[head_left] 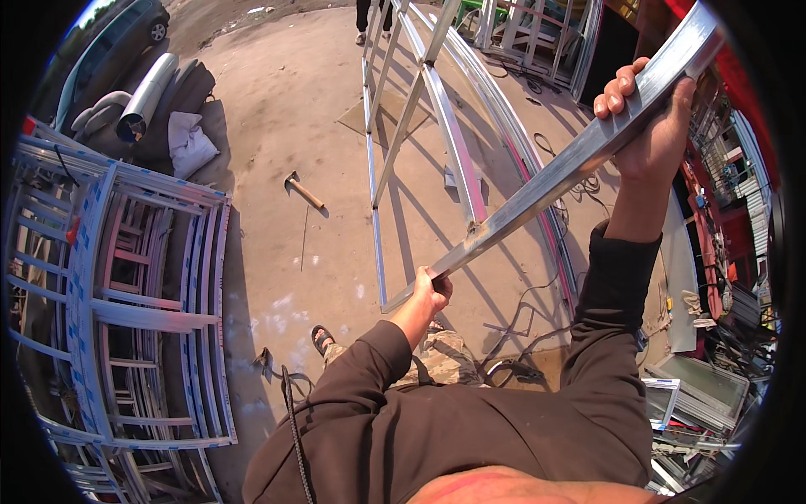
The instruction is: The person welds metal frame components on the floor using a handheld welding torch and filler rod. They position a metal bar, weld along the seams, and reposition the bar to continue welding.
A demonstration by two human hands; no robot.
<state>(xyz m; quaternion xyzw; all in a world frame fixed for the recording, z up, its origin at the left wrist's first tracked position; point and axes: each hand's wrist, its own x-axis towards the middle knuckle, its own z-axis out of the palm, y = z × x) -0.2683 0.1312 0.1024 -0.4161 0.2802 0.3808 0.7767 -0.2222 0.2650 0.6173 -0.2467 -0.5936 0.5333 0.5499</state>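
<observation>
A long metal frame of square steel tubing (537, 195) slants up in front of me, its near bar running from the low middle to the upper right. High on that bar my right hand (651, 126) is closed, fingers over one side and thumb along the other. Lower down, my left hand (430, 292) wraps round the same bar near its lower end. Further bars (445, 126) join it and stretch away over the ground. On the concrete to the left lies a hammer (306, 191) with a wooden handle, beside a thin rod (304, 239).
Stacked metal window frames (159, 311) fill the left side. A white sack (190, 144), a large pipe (149, 94) and a car (109, 50) stand beyond. Cables (520, 323) lie near my feet. Scrap metal and panes (697, 391) crowd the right. Another person's legs (373, 18) show at the far end.
</observation>
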